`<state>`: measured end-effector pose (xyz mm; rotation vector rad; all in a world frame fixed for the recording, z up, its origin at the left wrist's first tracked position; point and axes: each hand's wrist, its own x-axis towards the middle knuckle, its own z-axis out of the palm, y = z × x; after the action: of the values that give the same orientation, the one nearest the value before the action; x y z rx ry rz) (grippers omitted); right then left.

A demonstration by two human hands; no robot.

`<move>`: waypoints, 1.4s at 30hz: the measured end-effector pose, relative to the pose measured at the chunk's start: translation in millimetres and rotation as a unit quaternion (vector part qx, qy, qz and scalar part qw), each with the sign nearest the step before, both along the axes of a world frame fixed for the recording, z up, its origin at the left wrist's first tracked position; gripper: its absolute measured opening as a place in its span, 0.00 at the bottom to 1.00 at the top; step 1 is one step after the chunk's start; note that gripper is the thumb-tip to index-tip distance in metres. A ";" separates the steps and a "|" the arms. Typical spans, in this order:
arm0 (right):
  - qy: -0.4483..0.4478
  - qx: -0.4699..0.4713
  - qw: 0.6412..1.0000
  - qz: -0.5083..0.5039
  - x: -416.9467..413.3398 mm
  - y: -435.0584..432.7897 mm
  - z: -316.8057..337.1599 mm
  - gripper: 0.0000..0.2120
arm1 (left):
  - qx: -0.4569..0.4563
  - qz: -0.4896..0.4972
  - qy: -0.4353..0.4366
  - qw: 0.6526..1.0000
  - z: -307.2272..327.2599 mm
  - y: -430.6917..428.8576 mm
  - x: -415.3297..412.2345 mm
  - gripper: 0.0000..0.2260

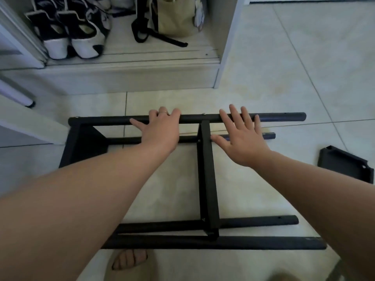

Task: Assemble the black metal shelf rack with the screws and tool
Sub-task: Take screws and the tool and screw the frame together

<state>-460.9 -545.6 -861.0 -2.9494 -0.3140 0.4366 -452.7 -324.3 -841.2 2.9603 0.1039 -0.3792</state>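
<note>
The black metal shelf rack lies on its side on the tile floor at the centre of the frame. It is part-built, and its four round posts run left to right across the picture. Their right ends are free, while the left ends meet a fitted shelf. The farthest post lies straight ahead of both hands, its long axis crossing the line of the forearms. The left hand grasps it, fingers curled over the top and thumb laid along it. The right hand rests flat on it, fingers spread and straight, holding nothing, just right of the cross brace. Both hands reach equally far.

A loose black shelf panel lies at the right edge, well apart from the rack and nearer the right hand. No tool shows. Shoes and a canvas bag sit in a cupboard along the top. No writing can be read.
</note>
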 end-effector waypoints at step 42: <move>0.116 -0.081 0.967 0.212 -186.7 -30.7 40.2 0.14 | -0.306 0.066 0.366 0.876 26.2 -53.5 -141.1 0.08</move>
<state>-647.6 -576.3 -820.8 -2.9308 -0.9250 0.8911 -593.8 -377.9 -815.0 2.0401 0.2205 -1.2297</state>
